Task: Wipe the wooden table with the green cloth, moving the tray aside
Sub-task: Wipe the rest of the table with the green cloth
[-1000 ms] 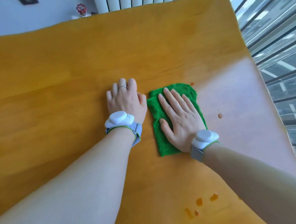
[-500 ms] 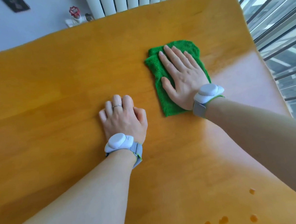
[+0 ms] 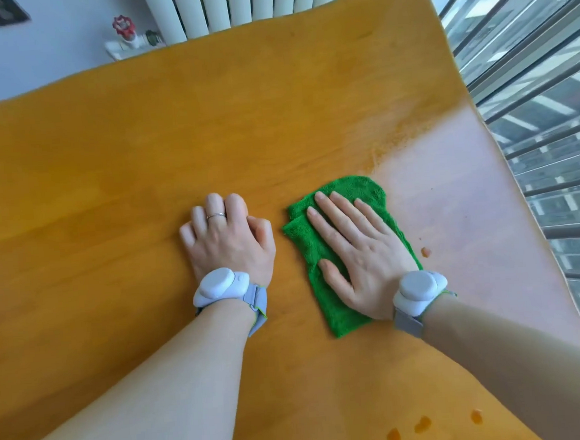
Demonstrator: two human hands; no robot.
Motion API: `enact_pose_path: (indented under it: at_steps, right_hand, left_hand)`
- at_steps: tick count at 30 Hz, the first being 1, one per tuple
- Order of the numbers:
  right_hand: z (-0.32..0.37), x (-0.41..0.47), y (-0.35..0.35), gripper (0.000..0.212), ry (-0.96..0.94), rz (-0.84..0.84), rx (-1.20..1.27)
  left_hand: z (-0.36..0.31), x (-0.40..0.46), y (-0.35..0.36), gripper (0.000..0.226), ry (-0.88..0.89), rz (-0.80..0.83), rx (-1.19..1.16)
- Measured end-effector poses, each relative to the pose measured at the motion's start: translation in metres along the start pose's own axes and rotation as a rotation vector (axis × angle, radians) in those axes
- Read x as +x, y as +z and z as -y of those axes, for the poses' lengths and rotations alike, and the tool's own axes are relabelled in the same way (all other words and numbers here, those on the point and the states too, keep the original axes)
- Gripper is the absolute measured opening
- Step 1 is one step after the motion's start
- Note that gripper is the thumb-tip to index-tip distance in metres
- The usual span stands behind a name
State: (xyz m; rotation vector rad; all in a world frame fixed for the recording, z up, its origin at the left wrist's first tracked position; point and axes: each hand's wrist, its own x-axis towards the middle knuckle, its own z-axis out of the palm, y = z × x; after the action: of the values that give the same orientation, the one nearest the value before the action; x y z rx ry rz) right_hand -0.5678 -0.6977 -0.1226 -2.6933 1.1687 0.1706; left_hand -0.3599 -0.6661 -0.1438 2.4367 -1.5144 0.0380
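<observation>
A folded green cloth [image 3: 324, 286] lies on the wooden table [image 3: 139, 144], right of centre. My right hand [image 3: 359, 256] lies flat on it, fingers straight and spread, pressing it onto the wood. My left hand [image 3: 229, 237] rests on the bare table just left of the cloth, fingers curled under, holding nothing. A ring sits on one finger. Both wrists carry white band devices. No tray is in view.
Small orange spots lie on the table: one [image 3: 425, 252] just right of the cloth and three [image 3: 422, 425] near the front right edge. A white radiator [image 3: 232, 4] stands behind the far edge. Window railings [image 3: 550, 133] run along the right side.
My right hand has drawn the cloth back from the far part of the table toward me, to beside the left hand. The left hand has stayed in place.
</observation>
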Motion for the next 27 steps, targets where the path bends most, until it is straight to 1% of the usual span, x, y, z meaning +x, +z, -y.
enact_pose_path:
  at_steps: [2,4,8,10,14,17,22,27]
  right_hand:
    - [-0.012,0.016,-0.004,0.071,-0.044,-0.006,-0.011]
    - [-0.027,0.042,-0.01,0.071,-0.046,-0.024,-0.024]
    - [-0.052,0.101,-0.024,0.069,0.088,-0.096,0.009]
    - [-0.055,0.112,-0.026,0.069,0.138,-0.105,0.003]
    - [-0.038,0.097,-0.019,0.069,0.205,-0.144,0.019]
    - [-0.015,0.062,-0.012,0.07,0.235,-0.137,0.026]
    - [0.009,0.005,-0.002,0.071,0.128,-0.059,0.005]
    - [-0.008,0.021,-0.007,0.072,0.05,-0.035,0.026]
  left_hand:
    - [0.0,0.0,0.0,0.007,0.002,0.004,0.007]
    - [0.0,0.0,-0.001,0.007,0.002,0.009,0.012]
    - [0.001,-0.001,0.0,0.007,0.009,0.004,-0.001]
    - [0.0,0.0,0.0,0.007,0.01,0.001,-0.004]
    - [0.001,-0.001,0.0,0.008,0.01,0.003,-0.002]
    - [0.001,0.0,0.0,0.008,0.007,-0.002,-0.004]
    - [0.002,-0.001,0.0,0.008,0.01,0.003,-0.011]
    - [0.002,-0.001,0.001,0.008,0.002,0.015,-0.01]
